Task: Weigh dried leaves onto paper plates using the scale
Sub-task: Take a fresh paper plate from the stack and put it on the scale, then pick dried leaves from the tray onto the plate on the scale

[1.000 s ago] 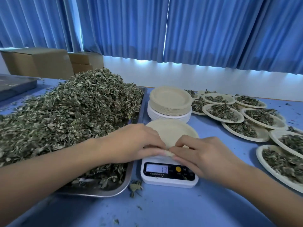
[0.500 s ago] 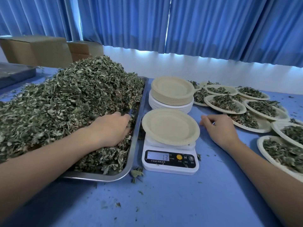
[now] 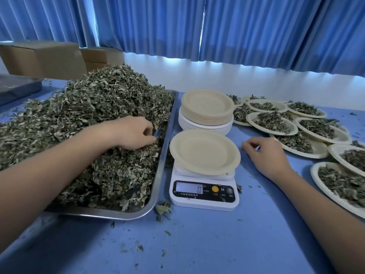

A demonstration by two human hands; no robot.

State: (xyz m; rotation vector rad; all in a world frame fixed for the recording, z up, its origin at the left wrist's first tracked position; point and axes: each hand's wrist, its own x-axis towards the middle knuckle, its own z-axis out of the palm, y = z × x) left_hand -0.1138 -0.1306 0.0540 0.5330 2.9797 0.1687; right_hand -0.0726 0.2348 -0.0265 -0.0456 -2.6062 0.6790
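Left hand (image 3: 136, 133) grips dried leaves (image 3: 88, 115) heaped in the metal tray (image 3: 158, 186); a bare paper plate (image 3: 203, 151) sits on the scale (image 3: 203, 196); right hand (image 3: 266, 155) rests relaxed on the table (image 3: 197, 244)

Blue curtains (image 3: 256, 36) (backlit), white wall (image 3: 197, 76), cardboard boxes (image 3: 43, 56)

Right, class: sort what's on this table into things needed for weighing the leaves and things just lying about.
Needed: dried leaves in the metal tray, left hand curled into them; empty plate on the scale; stack of spare plates; filled plates; right hand resting on the table.

Lying about: cardboard boxes; dark flat object at far left; loose leaf scraps.
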